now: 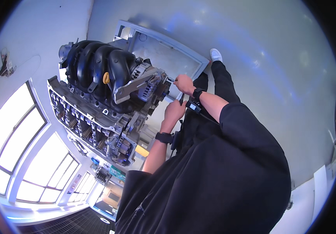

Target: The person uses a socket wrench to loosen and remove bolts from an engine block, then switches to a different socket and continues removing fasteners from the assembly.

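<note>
Landmark: alternator [146, 79], finned metal casing, on the engine [99, 103].
Right hand [184, 84]: fingers closed on a small bright metal piece [171, 80], just right of the alternator; exact kind unclear.
Left hand [174, 110]: curled shut around a dark slim rod [182, 99], below and right of the alternator.
Metal piece, handling: probably light, stiff, slippery if oiled; best pinched at the end away from the alternator.
Rod, handling: judged rigid, easily managed one-handed; full-fist hold suits.
Engine, handling: surely heavy, unyielding; black intake manifold [97, 58], left of alternator, looks a poor handhold.
</note>
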A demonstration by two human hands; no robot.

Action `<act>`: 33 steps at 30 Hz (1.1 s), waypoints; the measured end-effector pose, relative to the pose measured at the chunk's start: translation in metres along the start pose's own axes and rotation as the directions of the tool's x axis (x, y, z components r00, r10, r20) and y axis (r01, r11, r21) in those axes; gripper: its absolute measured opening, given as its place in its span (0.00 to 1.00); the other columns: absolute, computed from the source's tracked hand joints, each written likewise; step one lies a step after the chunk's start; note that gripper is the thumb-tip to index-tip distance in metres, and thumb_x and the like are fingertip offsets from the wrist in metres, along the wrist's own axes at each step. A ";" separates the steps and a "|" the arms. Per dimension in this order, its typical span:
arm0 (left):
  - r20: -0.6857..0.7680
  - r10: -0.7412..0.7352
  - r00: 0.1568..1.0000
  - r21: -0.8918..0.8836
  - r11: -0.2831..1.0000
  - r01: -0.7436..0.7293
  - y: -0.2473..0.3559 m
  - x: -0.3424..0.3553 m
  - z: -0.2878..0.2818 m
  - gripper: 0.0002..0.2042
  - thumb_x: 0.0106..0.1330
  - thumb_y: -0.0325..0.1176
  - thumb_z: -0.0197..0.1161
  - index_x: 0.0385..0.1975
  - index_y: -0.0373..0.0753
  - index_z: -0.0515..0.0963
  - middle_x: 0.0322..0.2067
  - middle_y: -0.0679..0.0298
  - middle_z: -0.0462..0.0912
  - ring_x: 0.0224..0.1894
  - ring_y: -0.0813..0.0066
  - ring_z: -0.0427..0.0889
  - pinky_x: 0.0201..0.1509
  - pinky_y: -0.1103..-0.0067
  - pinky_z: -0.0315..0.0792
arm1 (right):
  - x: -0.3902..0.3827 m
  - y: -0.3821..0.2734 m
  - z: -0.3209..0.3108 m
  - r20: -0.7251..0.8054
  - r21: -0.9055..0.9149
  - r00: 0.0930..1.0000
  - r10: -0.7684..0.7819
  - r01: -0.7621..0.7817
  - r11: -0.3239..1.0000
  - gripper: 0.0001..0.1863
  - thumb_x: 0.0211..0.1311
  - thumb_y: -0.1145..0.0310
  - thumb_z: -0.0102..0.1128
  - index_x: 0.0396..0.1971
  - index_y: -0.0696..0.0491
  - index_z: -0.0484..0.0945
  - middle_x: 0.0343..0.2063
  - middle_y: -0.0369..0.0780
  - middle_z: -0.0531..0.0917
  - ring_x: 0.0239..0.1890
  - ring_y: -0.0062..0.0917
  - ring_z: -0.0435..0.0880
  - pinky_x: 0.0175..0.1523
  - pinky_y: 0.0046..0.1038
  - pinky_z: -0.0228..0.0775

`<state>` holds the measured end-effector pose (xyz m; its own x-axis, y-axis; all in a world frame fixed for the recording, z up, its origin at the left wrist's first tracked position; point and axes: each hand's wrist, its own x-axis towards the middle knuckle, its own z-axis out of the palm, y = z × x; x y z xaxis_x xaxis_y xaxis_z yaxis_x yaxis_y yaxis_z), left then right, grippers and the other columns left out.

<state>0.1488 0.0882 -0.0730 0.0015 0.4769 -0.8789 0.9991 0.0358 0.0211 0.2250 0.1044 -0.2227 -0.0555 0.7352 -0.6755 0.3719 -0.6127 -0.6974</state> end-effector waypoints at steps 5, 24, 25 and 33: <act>0.025 0.001 1.000 0.142 0.990 -0.005 0.006 0.016 -0.009 0.22 0.62 0.48 0.54 0.35 0.29 0.77 0.33 0.41 0.79 0.39 0.45 0.78 0.43 0.61 0.71 | 0.002 0.000 -0.005 0.019 0.004 1.000 -0.024 0.024 1.000 0.14 0.53 0.61 0.60 0.30 0.58 0.82 0.27 0.51 0.81 0.33 0.45 0.81 0.39 0.40 0.71; 0.279 -0.016 0.960 -0.121 0.991 0.052 -0.032 0.017 0.001 0.19 0.63 0.47 0.52 0.34 0.32 0.72 0.23 0.52 0.79 0.21 0.66 0.81 0.27 0.71 0.72 | 0.004 -0.001 0.002 0.053 -0.075 0.997 -0.055 0.059 0.995 0.14 0.53 0.63 0.57 0.31 0.58 0.81 0.29 0.52 0.81 0.35 0.46 0.80 0.42 0.41 0.71; 0.205 -0.010 0.979 -0.093 0.995 0.030 -0.025 0.012 0.000 0.20 0.63 0.47 0.52 0.34 0.31 0.71 0.21 0.52 0.78 0.19 0.66 0.80 0.27 0.72 0.72 | 0.006 -0.002 0.003 0.040 -0.102 0.998 -0.045 0.049 0.994 0.13 0.52 0.63 0.57 0.30 0.58 0.81 0.28 0.52 0.81 0.35 0.46 0.80 0.41 0.42 0.72; 0.058 0.090 0.994 0.107 0.990 -0.096 -0.002 0.018 -0.025 0.23 0.63 0.48 0.52 0.26 0.29 0.77 0.22 0.49 0.79 0.24 0.56 0.81 0.32 0.67 0.73 | 0.003 -0.004 0.001 -0.009 -0.165 0.998 -0.069 0.067 0.984 0.12 0.49 0.64 0.58 0.26 0.59 0.81 0.26 0.52 0.81 0.33 0.47 0.80 0.40 0.42 0.73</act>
<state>0.1461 0.1186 -0.0770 0.0936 0.4268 -0.8995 0.9931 -0.1046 0.0537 0.2223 0.1087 -0.2222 -0.0729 0.7783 -0.6236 0.5154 -0.5060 -0.6917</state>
